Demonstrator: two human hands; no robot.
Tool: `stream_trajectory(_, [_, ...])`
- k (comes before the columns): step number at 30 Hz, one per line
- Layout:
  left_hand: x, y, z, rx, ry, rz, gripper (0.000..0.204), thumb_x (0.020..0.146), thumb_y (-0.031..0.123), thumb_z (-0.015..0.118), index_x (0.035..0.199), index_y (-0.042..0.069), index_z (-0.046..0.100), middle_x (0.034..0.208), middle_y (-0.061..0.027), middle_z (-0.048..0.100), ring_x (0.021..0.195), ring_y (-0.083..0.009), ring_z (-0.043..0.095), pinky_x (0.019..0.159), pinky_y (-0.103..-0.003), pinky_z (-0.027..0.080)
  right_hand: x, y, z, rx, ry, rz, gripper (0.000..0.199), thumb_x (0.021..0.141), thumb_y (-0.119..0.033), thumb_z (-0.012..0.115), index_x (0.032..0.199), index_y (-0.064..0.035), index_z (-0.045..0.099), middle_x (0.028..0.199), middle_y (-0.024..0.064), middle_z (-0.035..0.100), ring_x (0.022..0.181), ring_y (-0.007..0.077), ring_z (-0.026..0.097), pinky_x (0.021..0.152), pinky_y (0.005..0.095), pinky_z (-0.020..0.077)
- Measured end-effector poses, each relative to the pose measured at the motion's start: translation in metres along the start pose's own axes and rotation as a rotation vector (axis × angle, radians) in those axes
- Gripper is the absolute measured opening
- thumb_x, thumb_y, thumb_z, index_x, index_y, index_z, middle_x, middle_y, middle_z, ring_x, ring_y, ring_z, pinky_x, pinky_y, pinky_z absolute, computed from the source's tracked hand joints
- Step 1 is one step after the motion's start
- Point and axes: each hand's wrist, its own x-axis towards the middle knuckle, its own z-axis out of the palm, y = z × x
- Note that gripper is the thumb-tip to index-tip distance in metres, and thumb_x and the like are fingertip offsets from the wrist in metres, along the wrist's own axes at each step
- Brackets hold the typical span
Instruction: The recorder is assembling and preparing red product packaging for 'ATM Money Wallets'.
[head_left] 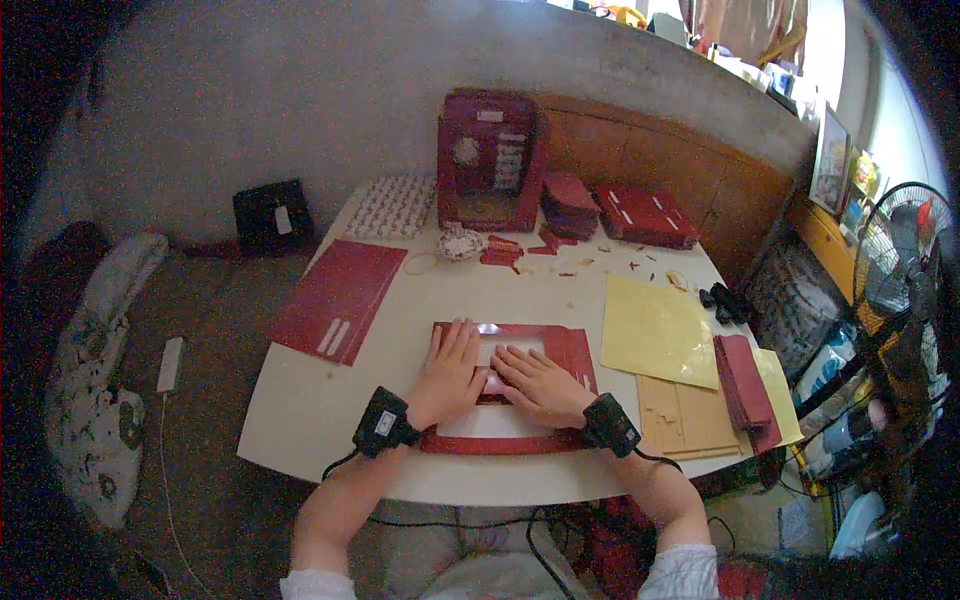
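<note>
A dark red card panel (pixel 573 352) with a clear, shiny window lies flat near the front of the white table. My left hand (pixel 447 378) rests palm down on its left part, fingers stretched out toward the far edge. Beside it, my right hand (pixel 538 383) lies flat over the window, its fingers pointing up and left. The fingertips of the two hands are close together. A red strip (pixel 500 446) runs below my wrists; whether it belongs to the same panel is partly hidden. Each wrist wears a black strapped device.
Flat red sheets (pixel 345 295) lie at left. Behind stand a red windowed box (pixel 490 160), red stacks (pixel 648 216), and a tray of small white pieces (pixel 393 206). Yellow sheets (pixel 658 330), brown board (pixel 685 420) and dark red strips (pixel 743 385) lie right. A fan (pixel 900 250) stands beyond.
</note>
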Motion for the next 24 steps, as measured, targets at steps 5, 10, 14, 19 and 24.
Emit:
stream_trajectory(5, [0.002,-0.003,0.002,-0.037,-0.103,-0.016,0.056,0.087,0.028,0.039,0.123,-0.014,0.034,0.132,-0.0306,0.032,0.127,-0.0388,0.026,0.106,-0.05,0.014,0.008,0.002,-0.01,0.07,-0.03,0.06,0.05,0.092,-0.03,0.035,0.132,0.0006,0.032,0.139,0.0184,0.029,0.13,0.03,0.025,0.107,0.0415,0.0199])
stream_trajectory(10, [0.005,-0.002,0.003,0.097,-0.248,-0.038,0.058,0.089,0.032,0.037,0.13,-0.009,0.029,0.139,-0.0254,0.024,0.13,-0.0355,0.022,0.108,-0.046,0.012,0.01,0.009,0.002,-0.077,0.153,0.147,0.054,0.092,-0.032,0.036,0.132,0.0032,0.03,0.14,0.018,0.027,0.132,0.0296,0.021,0.107,0.0431,0.0165])
stream_trajectory(14, [0.004,-0.003,0.0,0.089,-0.232,-0.045,0.058,0.089,0.032,0.036,0.13,-0.009,0.028,0.138,-0.0264,0.024,0.13,-0.0363,0.022,0.108,-0.047,0.011,0.013,0.009,0.002,-0.026,0.048,0.182,0.061,0.092,-0.041,0.029,0.134,0.004,0.026,0.142,0.0201,0.021,0.134,0.0306,0.015,0.108,0.0445,0.0106])
stream_trajectory(19, [0.005,-0.006,0.005,0.029,-0.136,-0.009,0.058,0.088,0.032,0.035,0.125,-0.013,0.034,0.133,-0.0311,0.03,0.128,-0.0386,0.026,0.106,-0.05,0.012,0.013,0.006,-0.004,0.002,-0.018,0.212,0.063,0.092,-0.041,0.029,0.135,0.0041,0.023,0.144,0.0203,0.015,0.135,0.0306,0.01,0.108,0.0448,0.0089])
stream_trajectory(24, [0.007,-0.017,-0.002,-0.288,-0.061,-0.099,0.051,0.083,0.025,0.048,0.122,-0.007,0.042,0.127,-0.0248,0.042,0.124,-0.0337,0.035,0.103,-0.045,0.025,0.013,0.022,-0.005,0.188,0.313,0.091,0.044,0.087,-0.026,0.05,0.122,0.0002,0.045,0.122,0.0191,0.048,0.118,0.0304,0.042,0.098,0.0404,0.0319])
